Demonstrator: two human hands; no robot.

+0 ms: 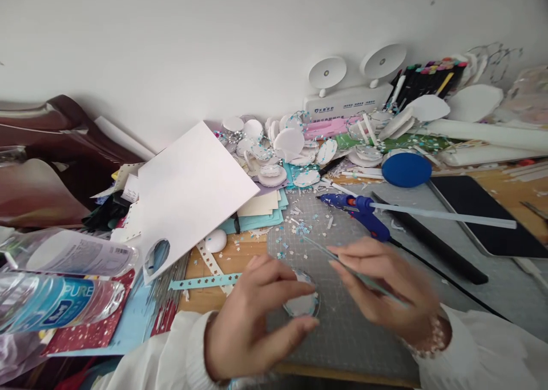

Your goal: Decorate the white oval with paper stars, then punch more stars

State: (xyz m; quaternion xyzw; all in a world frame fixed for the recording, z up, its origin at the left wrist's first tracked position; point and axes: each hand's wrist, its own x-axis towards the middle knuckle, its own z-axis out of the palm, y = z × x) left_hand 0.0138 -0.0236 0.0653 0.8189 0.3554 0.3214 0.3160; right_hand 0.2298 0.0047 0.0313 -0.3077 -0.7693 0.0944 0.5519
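Observation:
My left hand is curled over the left side of a small round white disc with a bluish, clear-looking rim. Its index finger lies across the top of the disc and the thumb is at the lower edge. Slim pale-green tweezers are pinched in my right hand, which is slightly blurred. Their tips point up and left, close to tiny blue and white star- or flower-shaped paper bits scattered on the grey cutting mat. Whether the tips hold a bit, I cannot tell.
A blue glue gun with a long glue stick lies behind my right hand, its cord trailing right. White card, a punched blue strip and bottles are at left. White discs pile along the wall; a phone lies right.

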